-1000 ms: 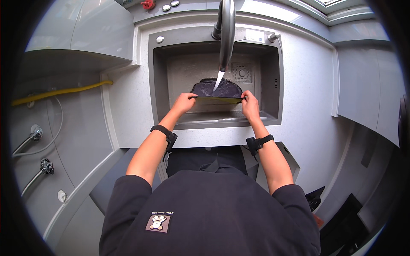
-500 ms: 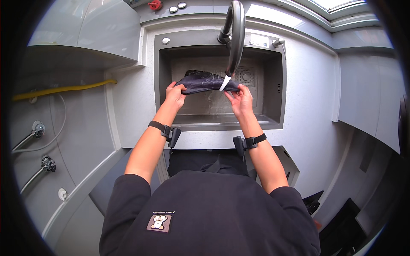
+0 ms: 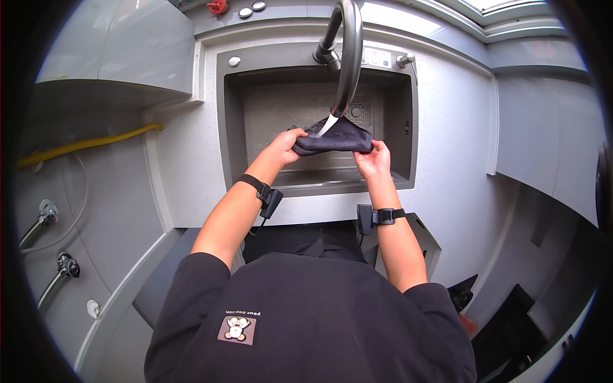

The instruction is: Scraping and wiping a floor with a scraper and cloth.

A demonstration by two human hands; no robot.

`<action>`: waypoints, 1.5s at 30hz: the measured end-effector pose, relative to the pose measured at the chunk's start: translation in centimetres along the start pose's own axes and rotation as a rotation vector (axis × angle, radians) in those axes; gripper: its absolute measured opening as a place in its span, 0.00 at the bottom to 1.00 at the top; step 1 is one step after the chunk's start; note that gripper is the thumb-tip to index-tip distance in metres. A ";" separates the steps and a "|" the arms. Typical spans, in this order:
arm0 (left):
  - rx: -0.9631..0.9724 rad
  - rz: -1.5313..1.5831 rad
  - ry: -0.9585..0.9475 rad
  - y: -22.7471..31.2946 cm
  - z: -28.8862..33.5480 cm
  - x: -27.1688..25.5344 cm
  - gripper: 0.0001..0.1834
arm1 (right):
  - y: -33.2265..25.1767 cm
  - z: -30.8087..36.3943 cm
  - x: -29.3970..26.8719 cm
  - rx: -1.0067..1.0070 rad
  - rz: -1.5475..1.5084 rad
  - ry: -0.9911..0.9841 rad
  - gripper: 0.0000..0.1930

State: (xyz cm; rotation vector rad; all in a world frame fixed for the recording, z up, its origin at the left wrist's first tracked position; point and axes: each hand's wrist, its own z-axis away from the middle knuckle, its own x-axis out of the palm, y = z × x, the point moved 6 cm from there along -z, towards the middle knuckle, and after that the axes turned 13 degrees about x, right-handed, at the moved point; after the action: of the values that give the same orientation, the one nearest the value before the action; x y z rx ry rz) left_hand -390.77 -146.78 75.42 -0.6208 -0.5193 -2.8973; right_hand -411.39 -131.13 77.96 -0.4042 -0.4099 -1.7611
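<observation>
A dark, wet cloth [image 3: 341, 142] is held stretched between my two hands over the grey sink [image 3: 225, 134]. Its near edge is rolled or folded, and a peak of fabric rises at the far side. My left hand [image 3: 285, 145] pinches the cloth's left end, thumb on top. At the right end, my right hand [image 3: 375, 161] grips it between thumb and fingers. Water [image 3: 327, 126] runs from the curved dark faucet [image 3: 351, 60] onto the cloth, left of its middle.
The faucet arches over the sink close above the cloth. A white knob [image 3: 234, 61] sits on the sink's back left rim, and a small spout [image 3: 405, 60] at the back right. Wall cabinets [image 3: 147, 48] overhang at left. A yellow hose [image 3: 89, 144] runs along the left wall.
Both hands have carried the cloth to the right under the faucet and come slightly closer together. The water now lands left of the cloth's middle instead of near its right end.
</observation>
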 end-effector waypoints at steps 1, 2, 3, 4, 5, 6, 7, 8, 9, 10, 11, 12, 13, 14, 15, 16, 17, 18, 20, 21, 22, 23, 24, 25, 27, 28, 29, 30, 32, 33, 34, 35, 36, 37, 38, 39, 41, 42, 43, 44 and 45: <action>-0.013 -0.046 -0.026 -0.5 0.1 1.3 0.09 | -1.3 0.5 -0.7 -0.045 0.027 0.024 0.15; 0.005 -0.090 -0.077 -0.8 0.6 2.4 0.08 | -2.3 0.9 -1.5 -0.075 0.000 0.042 0.13; 0.000 -0.091 -0.081 -1.2 0.9 3.1 0.08 | -2.8 1.4 -1.9 -0.100 -0.026 0.058 0.12; 0.017 -0.073 -0.125 -1.3 1.2 4.0 0.07 | -3.0 1.7 -2.0 -0.105 -0.028 0.060 0.12; 0.034 -0.055 -0.168 -1.4 1.6 4.8 0.06 | -3.4 2.0 -2.4 -0.133 -0.056 0.104 0.12; 0.040 -0.019 -0.179 -1.6 1.5 5.1 0.08 | -3.8 2.1 -2.8 -0.160 -0.083 0.145 0.12; 0.039 -0.021 -0.180 -1.6 1.6 5.1 0.08 | -3.7 1.9 -3.0 -0.162 -0.085 0.145 0.12; 0.116 0.000 -0.167 -1.2 1.5 5.0 0.09 | -3.2 1.4 -3.3 -0.127 -0.083 0.165 0.13; 0.195 0.022 -0.150 -0.7 1.3 4.6 0.11 | -2.3 1.3 -3.2 -0.089 -0.080 0.186 0.14; 0.195 0.019 -0.147 -0.7 1.1 4.2 0.11 | -1.4 1.1 -3.1 -0.055 -0.044 0.203 0.16; 0.232 0.082 -0.059 -0.3 0.8 3.2 0.12 | -0.3 0.7 -2.8 0.021 -0.016 0.212 0.14; 0.267 0.144 0.027 0.0 0.5 2.2 0.13 | 0.3 0.2 -2.7 0.083 0.006 0.193 0.13; 0.279 0.143 0.036 0.6 -0.4 0.4 0.13 | 2.0 0.0 -1.6 0.159 0.036 0.169 0.11; 0.285 0.189 0.033 1.4 -1.1 -1.6 0.14 | 3.3 -0.1 -0.7 0.188 0.114 0.189 0.10; 0.290 0.237 0.028 2.2 -1.8 -3.5 0.14 | 4.5 -0.2 0.3 0.199 0.120 0.184 0.10; 0.295 0.268 0.041 2.8 -1.9 -5.0 0.14 | 5.8 -0.4 1.2 0.261 0.132 0.153 0.13; 0.246 0.299 0.051 3.6 -2.1 -6.5 0.12 | 7.3 -0.6 2.1 0.324 0.146 0.121 0.16; 0.228 0.307 0.044 3.4 -1.3 -5.0 0.12 | 6.9 -1.1 1.8 0.288 0.166 0.115 0.19; 0.241 0.323 0.082 4.5 0.6 -4.7 0.15 | 7.9 -0.9 2.8 0.291 0.201 0.079 0.19; 0.249 0.329 0.085 4.9 0.8 -5.2 0.15 | 8.4 -1.0 3.5 0.297 0.239 0.034 0.19; 0.235 0.354 0.085 5.1 1.0 -5.6 0.14 | 8.7 -1.1 3.8 0.310 0.219 0.037 0.19; 0.221 0.379 0.084 5.3 1.1 -5.9 0.13 | 9.1 -1.1 4.0 0.315 0.226 0.035 0.19; 0.222 0.385 0.086 5.5 1.5 -5.8 0.13 | 9.0 -0.8 4.3 0.234 0.261 0.012 0.19; 0.205 0.393 0.064 5.5 1.9 -5.1 0.13 | 8.5 -0.6 4.3 0.149 0.293 -0.011 0.20; 0.191 0.409 0.043 5.2 2.0 -4.6 0.14 | 8.5 -0.6 3.9 0.155 0.278 0.000 0.20; 0.213 0.359 -0.001 5.1 1.6 -4.6 0.15 | 8.6 -0.7 3.6 0.162 0.260 0.009 0.20; 0.233 0.308 -0.045 5.0 1.2 -4.6 0.17 | 8.5 -0.7 3.4 0.164 0.266 0.009 0.20; 0.225 0.310 -0.051 4.7 1.2 -3.8 0.17 | 7.9 -0.7 3.1 0.159 0.249 -0.036 0.20; 0.203 0.303 -0.064 4.0 1.0 -1.9 0.18 | 6.1 -0.5 2.2 0.141 0.231 -0.076 0.20; 0.202 0.306 -0.065 3.8 0.9 -1.8 0.18 | 5.5 0.1 2.3 0.121 0.219 -0.076 0.20; 0.202 0.294 -0.103 3.5 0.7 -1.4 0.17 | 5.0 0.7 2.5 0.100 0.207 -0.076 0.20; 0.203 0.281 -0.142 3.3 0.5 -1.0 0.16 | 4.6 1.2 2.7 0.099 0.207 -0.075 0.20; 0.196 0.280 -0.146 2.9 0.3 -0.4 0.16 | 3.7 1.7 2.6 0.064 0.191 -0.074 0.20; 0.204 0.273 -0.156 2.5 0.1 0.2 0.17 | 3.0 2.1 2.4 0.029 0.174 -0.074 0.20; 0.212 0.266 -0.165 2.2 -0.1 0.7 0.17 | 2.5 2.3 2.4 0.034 0.158 -0.094 0.20; 0.204 0.263 -0.171 1.8 -0.2 1.3 0.17 | 1.9 2.6 2.2 0.025 0.154 -0.092 0.20; 0.155 0.288 -0.189 1.0 -0.5 2.6 0.17 | 0.8 3.0 1.8 -0.010 0.118 -0.106 0.19; 0.155 0.287 -0.191 0.7 -1.0 2.7 0.17 | 0.5 3.2 1.9 -0.011 0.117 -0.107 0.19; 0.157 0.306 -0.207 0.4 -1.5 2.6 0.18 | 0.4 3.4 1.9 -0.036 0.100 -0.070 0.19; 0.160 0.325 -0.222 0.2 -1.9 2.3 0.19 | 0.4 3.6 1.9 -0.059 0.085 -0.033 0.18; 0.155 0.323 -0.221 0.0 -1.9 2.7 0.19 | 0.3 3.8 2.0 -0.061 0.081 -0.030 0.18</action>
State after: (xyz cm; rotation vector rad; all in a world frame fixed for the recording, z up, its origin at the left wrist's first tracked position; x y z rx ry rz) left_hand -393.88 -147.60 74.93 -0.9129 -0.6008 -2.4750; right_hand -411.34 -131.08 82.21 -0.4843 -0.3571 -1.6932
